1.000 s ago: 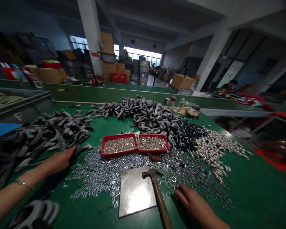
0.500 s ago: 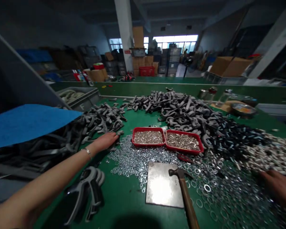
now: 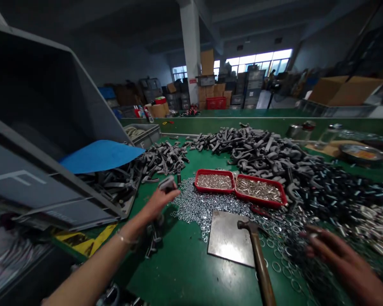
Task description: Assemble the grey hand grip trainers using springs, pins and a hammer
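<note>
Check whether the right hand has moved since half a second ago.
Yes: judged against the hammer lying on the table, the right hand has come leftward, nearer to it.

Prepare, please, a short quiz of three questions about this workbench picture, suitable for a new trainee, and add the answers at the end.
1. True or false: both red trays contain small metal pieces.
2. Fill in the blank: the head of the hammer lies on the flat ____.
3. Multiple choice: which hand holds a grey part? A) left B) right C) neither

Key:
1. True.
2. Metal plate.
3. A, the left hand.
</note>
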`<action>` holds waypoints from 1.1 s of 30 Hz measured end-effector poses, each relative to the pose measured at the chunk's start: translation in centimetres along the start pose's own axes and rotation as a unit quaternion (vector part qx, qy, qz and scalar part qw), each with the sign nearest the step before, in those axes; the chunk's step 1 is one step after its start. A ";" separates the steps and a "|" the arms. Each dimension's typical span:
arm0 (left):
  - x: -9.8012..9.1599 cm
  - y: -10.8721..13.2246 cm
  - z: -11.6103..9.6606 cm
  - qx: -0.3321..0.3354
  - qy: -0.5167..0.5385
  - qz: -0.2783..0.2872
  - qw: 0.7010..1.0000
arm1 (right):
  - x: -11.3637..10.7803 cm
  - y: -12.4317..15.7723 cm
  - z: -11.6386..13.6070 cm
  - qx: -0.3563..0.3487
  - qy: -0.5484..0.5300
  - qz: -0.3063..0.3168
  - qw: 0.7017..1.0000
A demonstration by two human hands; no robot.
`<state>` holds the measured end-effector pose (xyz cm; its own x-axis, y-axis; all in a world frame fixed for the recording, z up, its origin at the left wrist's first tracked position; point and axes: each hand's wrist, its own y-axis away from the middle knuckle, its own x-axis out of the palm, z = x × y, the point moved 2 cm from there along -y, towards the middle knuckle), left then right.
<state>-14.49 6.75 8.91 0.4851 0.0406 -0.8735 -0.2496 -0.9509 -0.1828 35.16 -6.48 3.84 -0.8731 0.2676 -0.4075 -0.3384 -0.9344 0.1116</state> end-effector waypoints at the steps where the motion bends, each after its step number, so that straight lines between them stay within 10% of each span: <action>1: 1.3 2.2 -1.4 -0.001 0.072 -0.002 0.997 | 3.4 2.5 0.7 0.038 -0.065 0.061 0.995; 5: 7.5 8.0 -4.2 0.001 -0.053 0.045 0.998 | 14.2 10.7 2.2 0.080 -0.319 0.199 0.923; 8: 10.4 8.8 -4.3 0.012 -0.190 0.075 0.979 | 17.3 12.5 2.4 0.103 -0.404 0.226 0.880; 24: 12.3 12.3 -3.1 0.149 -0.210 0.067 0.964 | 18.1 12.9 3.6 0.145 -0.452 0.286 0.833; 33: 11.8 13.1 -2.7 0.104 -0.163 0.058 0.979 | 18.8 13.1 2.0 0.123 -0.366 0.258 0.886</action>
<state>-9.80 -6.09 -2.58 0.1583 0.0646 -0.9853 -0.4680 -0.8737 -0.1325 13.61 -13.24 -0.55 -0.8967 -0.0150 0.4424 0.1847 -0.9209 0.3431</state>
